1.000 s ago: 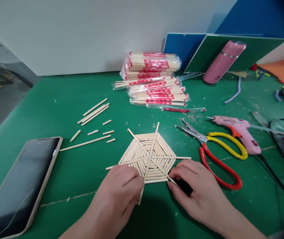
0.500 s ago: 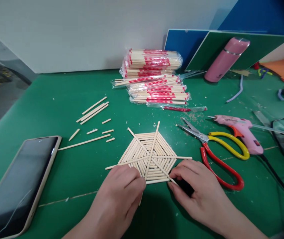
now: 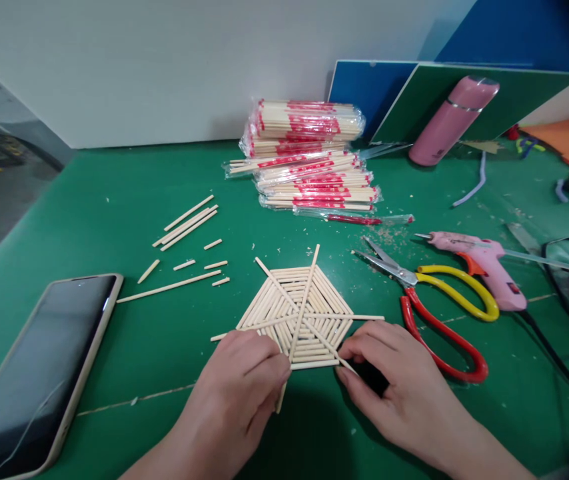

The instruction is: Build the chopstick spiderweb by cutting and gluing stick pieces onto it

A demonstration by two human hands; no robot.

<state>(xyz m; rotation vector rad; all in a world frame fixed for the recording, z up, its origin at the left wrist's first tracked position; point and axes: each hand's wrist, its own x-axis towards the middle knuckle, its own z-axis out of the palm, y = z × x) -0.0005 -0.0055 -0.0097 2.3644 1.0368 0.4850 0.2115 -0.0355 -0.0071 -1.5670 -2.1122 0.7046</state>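
Observation:
A six-sided web of wooden sticks [image 3: 322, 283] lies flat on the green table, with crossed spokes over rows of shorter sticks. My left hand [image 3: 247, 387] is closed at its lower left edge, around a spoke whose end sticks out below the fingers. At the lower right corner, my right hand [image 3: 389, 383] pinches another spoke end between thumb and fingers. One stick [image 3: 314, 365] lies along the bottom edge between both hands. My left fingers hide part of the web's lower left side.
Loose sticks and cut pieces [image 3: 189, 227] lie at the left, beyond a phone [image 3: 39, 373]. Plastic-wrapped chopsticks [image 3: 314, 153] are piled at the back. Scissors [image 3: 409, 277], a pink glue gun [image 3: 494, 263] with a cord and a pink flask [image 3: 454, 123] are on the right.
Almost nothing differs. My left hand has shifted very slightly; both hands keep their hold at the web's lower corners.

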